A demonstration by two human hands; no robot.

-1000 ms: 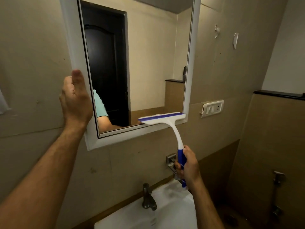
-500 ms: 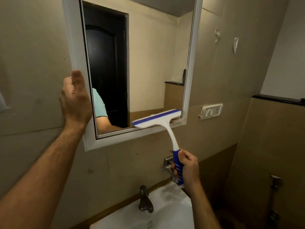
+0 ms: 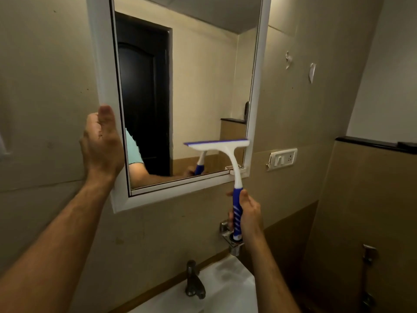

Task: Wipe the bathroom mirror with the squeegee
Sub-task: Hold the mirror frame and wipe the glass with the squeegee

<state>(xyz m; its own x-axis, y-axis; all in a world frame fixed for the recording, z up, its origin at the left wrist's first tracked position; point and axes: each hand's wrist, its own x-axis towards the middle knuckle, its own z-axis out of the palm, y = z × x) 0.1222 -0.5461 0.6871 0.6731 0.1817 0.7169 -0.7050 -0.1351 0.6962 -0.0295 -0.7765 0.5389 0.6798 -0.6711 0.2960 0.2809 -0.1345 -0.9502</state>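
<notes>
You have one mirror [image 3: 203, 86] in a white frame on the wall, one squeegee [image 3: 225, 152], one sink [image 3: 225, 288] below with one tap [image 3: 194, 283], one switch plate [image 3: 283, 158] to the right of the frame, and two small hooks [image 3: 288, 59] higher on that wall.

Your left hand [image 3: 101, 143] lies against the left edge of the mirror frame, low on that side, fingers straight up and pressed to the white strip; from here you cannot tell whether they curl behind it. Your right hand [image 3: 246, 213] is wrapped around the blue grip of the squeegee, below the bottom right corner of the frame and in front of a metal wall fitting [image 3: 232, 242]. The two hands are well apart, one at each lower side of the mirror.

The squeegee's blade sits level across the glass near the bottom right corner, its right end touching the inner right edge of the frame, and the white neck crosses the bottom rail. Its reflection shows just behind it in the glass.

Half a second ago the blade was tilted, lower at its left end, and rested down at the bottom rail, short of the right edge. It now stands higher on the glass and flat. Your right hand has risen with it. Your left hand has kept its place on the frame.
</notes>
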